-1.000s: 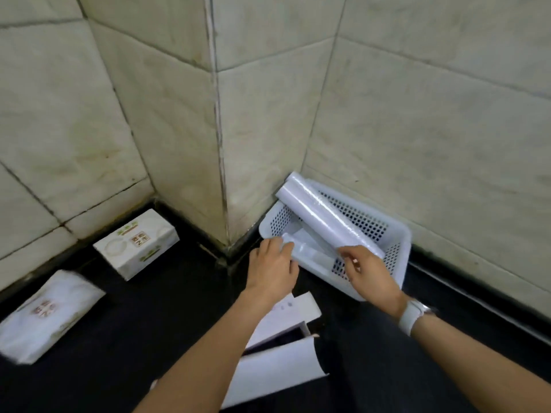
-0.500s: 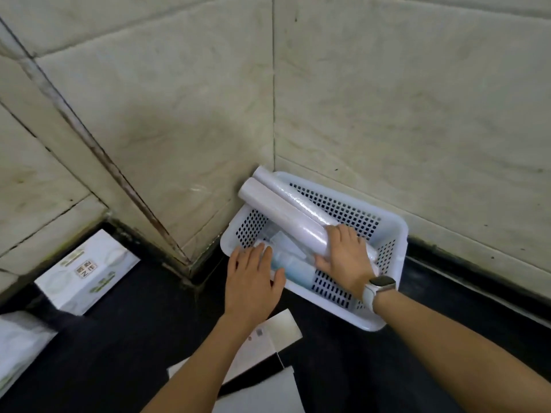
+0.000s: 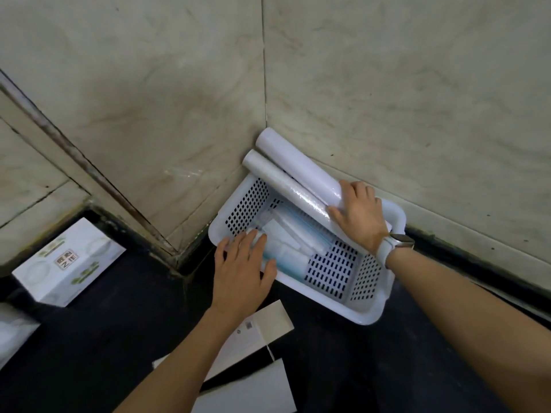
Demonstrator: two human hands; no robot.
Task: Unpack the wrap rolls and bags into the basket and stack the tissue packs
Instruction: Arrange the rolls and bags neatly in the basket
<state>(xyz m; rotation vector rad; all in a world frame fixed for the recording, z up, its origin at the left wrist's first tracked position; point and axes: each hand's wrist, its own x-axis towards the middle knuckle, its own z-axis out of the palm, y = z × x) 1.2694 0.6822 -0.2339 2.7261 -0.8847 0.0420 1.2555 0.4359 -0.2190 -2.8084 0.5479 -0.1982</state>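
Two wrap rolls (image 3: 292, 171) lean from the white basket (image 3: 369, 317) into the wall corner — light, stiff, probably slippery, best gripped mid-length. The right hand (image 3: 360, 219) lays loose fingers over their lower ends; the left hand (image 3: 241, 269) presses straight fingers on the soft bags (image 3: 286, 251) inside.

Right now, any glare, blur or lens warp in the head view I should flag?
Head view: a glare streak runs along the glossy white front wrap roll up to the right hand; the soft white tissue pack at the left edge is blurred; the black floor is dim and shows little detail; the wide-angle lens seems to stretch the right forearm toward the corner.
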